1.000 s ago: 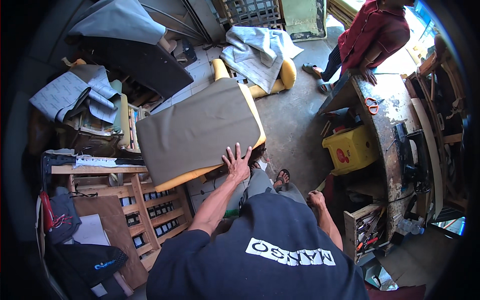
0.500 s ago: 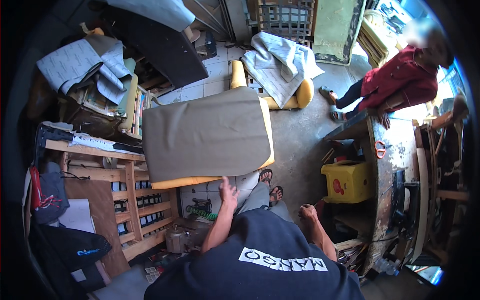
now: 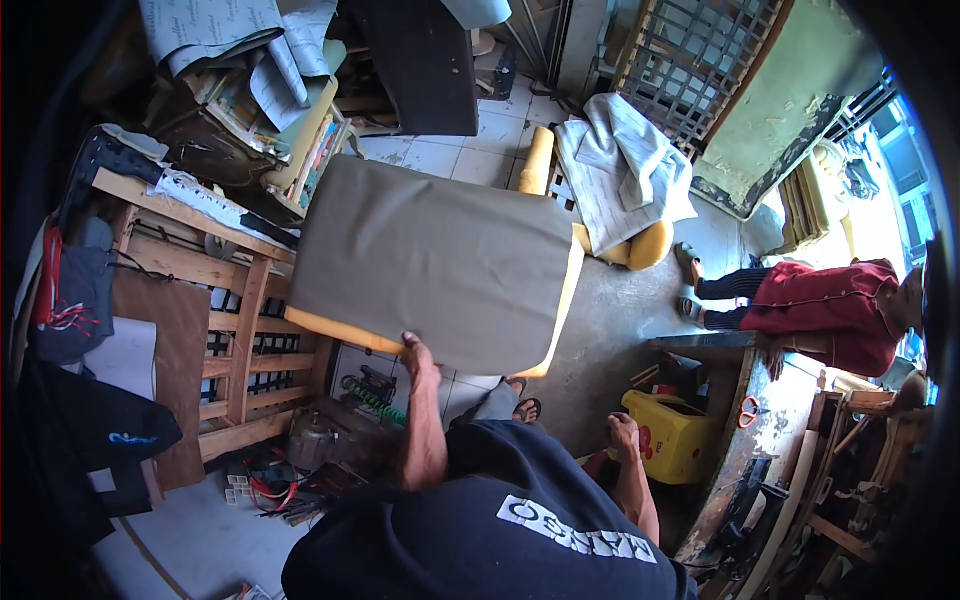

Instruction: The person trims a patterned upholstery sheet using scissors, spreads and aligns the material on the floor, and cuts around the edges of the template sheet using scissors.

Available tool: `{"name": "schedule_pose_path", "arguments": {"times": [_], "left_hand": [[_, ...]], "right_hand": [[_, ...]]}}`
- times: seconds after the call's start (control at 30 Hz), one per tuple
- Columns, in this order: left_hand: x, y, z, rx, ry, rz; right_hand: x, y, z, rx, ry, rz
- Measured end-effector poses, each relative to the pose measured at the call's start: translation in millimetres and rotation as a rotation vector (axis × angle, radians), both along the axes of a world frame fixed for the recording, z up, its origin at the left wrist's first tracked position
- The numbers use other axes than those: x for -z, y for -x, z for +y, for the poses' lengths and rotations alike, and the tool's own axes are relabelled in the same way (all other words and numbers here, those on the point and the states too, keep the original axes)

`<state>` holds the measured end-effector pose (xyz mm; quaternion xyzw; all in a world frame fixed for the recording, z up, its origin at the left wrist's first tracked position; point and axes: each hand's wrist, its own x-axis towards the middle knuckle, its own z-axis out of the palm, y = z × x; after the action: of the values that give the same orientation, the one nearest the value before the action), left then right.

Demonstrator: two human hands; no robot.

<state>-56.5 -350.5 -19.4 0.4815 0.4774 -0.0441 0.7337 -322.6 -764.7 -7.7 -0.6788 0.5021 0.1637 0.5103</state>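
A large foam cushion [image 3: 350, 331] with yellow sides lies in front of me, a brown-grey cover sheet [image 3: 440, 260] spread over its top. At its near edge, my left hand [image 3: 422, 362] is closed on the border of the cover, one digit on top and the other fingers hidden. Away from the cushion, my right hand [image 3: 624, 434] is in a fist near the yellow plastic container [image 3: 675, 440]. Whatever that fist may hold is hidden.
A wooden frame [image 3: 250, 330] stands at the left. Behind the cushion, a pale cloth [image 3: 625, 170] drapes over yellow padded parts. Orange-handled scissors [image 3: 748, 411] lie on the worn workbench [image 3: 775, 420] at the right, where a person in a red shirt [image 3: 830, 310] stands.
My left hand has gone from hovering beside the cushion's near edge to gripping the cover there. The right hand stays in a fist. The whole view has turned, and the other person's pose has shifted.
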Motion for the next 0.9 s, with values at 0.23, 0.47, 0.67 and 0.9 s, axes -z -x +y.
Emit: {"name": "schedule_pose_path", "arguments": {"times": [0.23,0.47,0.67,0.9], "left_hand": [[-16,25,134,0.152,-0.100,-0.059],[-16,57,289,0.167,0.059,0.025],[-16,60,298,0.132,-0.421,0.249],[-10,62,288,0.109,-0.722,0.454]], "right_hand": [[32,11,5,-0.144,-0.125,0.086],[32,-25,-23,-0.281,-0.149,0.285],[-25,-98,-40,-0.329,-0.020,0.085],[-28,-125,-7,-0.333,-0.078,0.028]]}}
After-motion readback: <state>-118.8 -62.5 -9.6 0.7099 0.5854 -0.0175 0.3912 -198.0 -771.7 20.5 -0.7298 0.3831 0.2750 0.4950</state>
